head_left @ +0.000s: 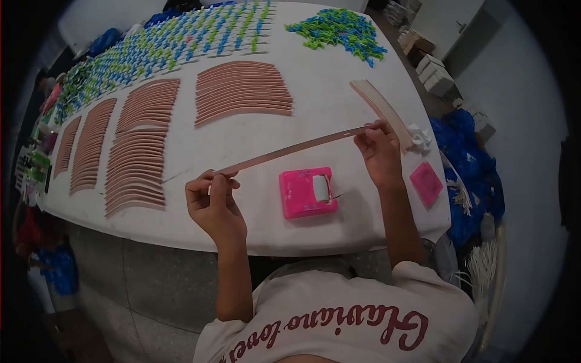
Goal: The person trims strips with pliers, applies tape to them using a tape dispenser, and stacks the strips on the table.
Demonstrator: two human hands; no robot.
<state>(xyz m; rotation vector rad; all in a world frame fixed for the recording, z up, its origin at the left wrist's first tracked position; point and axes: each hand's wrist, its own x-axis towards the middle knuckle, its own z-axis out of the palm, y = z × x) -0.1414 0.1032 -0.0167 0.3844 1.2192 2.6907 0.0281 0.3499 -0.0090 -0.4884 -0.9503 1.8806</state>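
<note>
A long, thin pinkish-brown strip [290, 149] is stretched between my two hands above the white table. My left hand [215, 196] pinches its left end, and my right hand [379, 151] pinches the right end. Below the strip stands a bright pink box [298, 195] with a white roller set into its top. A stack of similar strips [382, 112] lies just beyond my right hand. Crumpled white paper [419, 138] and a flat pink square piece [427, 184] are to the right of that hand.
Rows of strips [242, 91] lie on the white table [321, 60], with more groups at the left. Farther back are blue and green pieces in rows [200, 37] and a loose heap of blue and green pieces [339, 33]. Blue bags [466, 157] stand on the right.
</note>
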